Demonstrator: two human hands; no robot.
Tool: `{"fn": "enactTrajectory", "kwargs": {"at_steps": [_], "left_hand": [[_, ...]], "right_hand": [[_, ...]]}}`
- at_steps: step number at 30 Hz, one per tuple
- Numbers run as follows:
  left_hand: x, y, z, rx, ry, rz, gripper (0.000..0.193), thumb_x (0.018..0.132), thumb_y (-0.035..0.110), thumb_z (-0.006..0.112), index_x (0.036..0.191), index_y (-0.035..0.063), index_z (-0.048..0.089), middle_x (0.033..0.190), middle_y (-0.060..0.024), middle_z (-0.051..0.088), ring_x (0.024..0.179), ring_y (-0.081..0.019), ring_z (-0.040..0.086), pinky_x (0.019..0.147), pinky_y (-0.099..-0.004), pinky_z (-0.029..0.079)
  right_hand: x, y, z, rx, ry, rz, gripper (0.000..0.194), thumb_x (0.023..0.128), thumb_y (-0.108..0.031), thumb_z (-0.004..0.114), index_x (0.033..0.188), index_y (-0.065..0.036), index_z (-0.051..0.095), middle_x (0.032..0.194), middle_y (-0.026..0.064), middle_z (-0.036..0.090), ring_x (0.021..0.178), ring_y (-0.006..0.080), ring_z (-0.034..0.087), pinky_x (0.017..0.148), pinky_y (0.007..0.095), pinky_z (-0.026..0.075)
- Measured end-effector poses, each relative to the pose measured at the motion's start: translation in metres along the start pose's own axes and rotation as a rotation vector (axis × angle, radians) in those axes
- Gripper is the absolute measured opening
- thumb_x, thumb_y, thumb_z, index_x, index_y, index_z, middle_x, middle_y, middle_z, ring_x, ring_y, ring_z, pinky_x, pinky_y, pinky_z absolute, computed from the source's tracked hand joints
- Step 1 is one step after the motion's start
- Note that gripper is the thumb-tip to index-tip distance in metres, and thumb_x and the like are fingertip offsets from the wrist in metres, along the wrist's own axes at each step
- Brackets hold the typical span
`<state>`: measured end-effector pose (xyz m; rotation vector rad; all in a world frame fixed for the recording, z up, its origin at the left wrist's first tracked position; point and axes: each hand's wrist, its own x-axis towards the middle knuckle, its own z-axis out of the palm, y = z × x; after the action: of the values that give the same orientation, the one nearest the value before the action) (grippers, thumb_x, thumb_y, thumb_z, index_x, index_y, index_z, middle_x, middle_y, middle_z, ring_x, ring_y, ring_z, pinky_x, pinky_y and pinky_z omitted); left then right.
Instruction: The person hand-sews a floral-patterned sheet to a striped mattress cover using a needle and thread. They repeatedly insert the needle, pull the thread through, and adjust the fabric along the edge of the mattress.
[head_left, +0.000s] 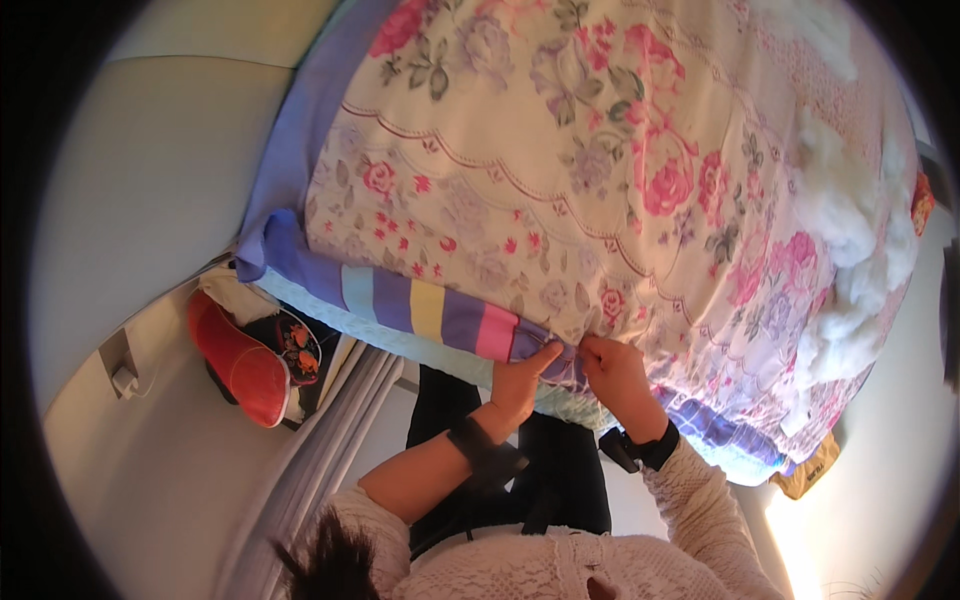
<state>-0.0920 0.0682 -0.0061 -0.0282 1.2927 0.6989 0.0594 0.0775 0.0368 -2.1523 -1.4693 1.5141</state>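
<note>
A floral cloth (480, 150) with pink and lilac roses covers the bed before me. Along its near edge runs a purple cloth (390, 300) with pale blue, yellow and pink stripes. My left hand (516, 386) grips the striped cloth near its pink stripe, the thumb on top and the fingers hidden underneath. Just to the right, my right hand (619, 382) pinches the near edge of the floral cloth, its fingertips curled in. Whether anything small sits between those fingertips cannot be made out. Each wrist wears a black band.
Clumps of white fibre stuffing (840, 187) lie on the cloth at the right. A pale quilted mattress edge (442, 360) shows below the cloths. At the left are a red padded item (236, 367), a grey curtain (330, 442) and a plugged wall socket (120, 371). A brown bag (810, 472) is at the right.
</note>
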Motion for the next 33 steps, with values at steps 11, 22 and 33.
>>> {"fn": "enactTrajectory", "kwargs": {"at_steps": [11, 22, 33], "left_hand": [[-0.005, 0.003, 0.004, -0.051, -0.020, -0.013, 0.032, 0.078, -0.005, 0.067, 0.108, 0.0030, 0.059, 0.106, -0.0048, 0.062, 0.096, -0.0162, 0.060, 0.086, -0.0293, 0.048], [0.002, 0.004, 0.002, -0.162, -0.025, -0.089, 0.029, 0.080, -0.003, 0.065, 0.108, 0.0042, 0.059, 0.105, -0.0044, 0.063, 0.094, -0.0168, 0.061, 0.082, -0.0300, 0.050], [-0.003, 0.006, 0.004, -0.075, -0.022, 0.014, 0.036, 0.080, -0.004, 0.067, 0.112, 0.0061, 0.056, 0.108, -0.0024, 0.060, 0.097, -0.0142, 0.058, 0.084, -0.0279, 0.047]], "right_hand": [[0.005, 0.011, 0.006, 0.143, -0.068, 0.075, 0.010, 0.082, -0.005, 0.054, 0.088, -0.003, 0.062, 0.071, 0.0168, 0.061, 0.066, 0.0298, 0.062, 0.058, 0.0348, 0.047], [-0.005, 0.033, 0.001, 0.362, -0.071, 0.082, 0.013, 0.085, -0.006, 0.057, 0.094, 0.001, 0.063, 0.077, 0.0088, 0.064, 0.068, 0.0154, 0.062, 0.062, 0.0258, 0.048], [-0.002, 0.022, 0.007, 0.305, -0.074, 0.181, 0.011, 0.088, -0.003, 0.053, 0.099, 0.000, 0.054, 0.077, 0.0056, 0.061, 0.068, 0.0108, 0.060, 0.061, 0.0249, 0.049]]}}
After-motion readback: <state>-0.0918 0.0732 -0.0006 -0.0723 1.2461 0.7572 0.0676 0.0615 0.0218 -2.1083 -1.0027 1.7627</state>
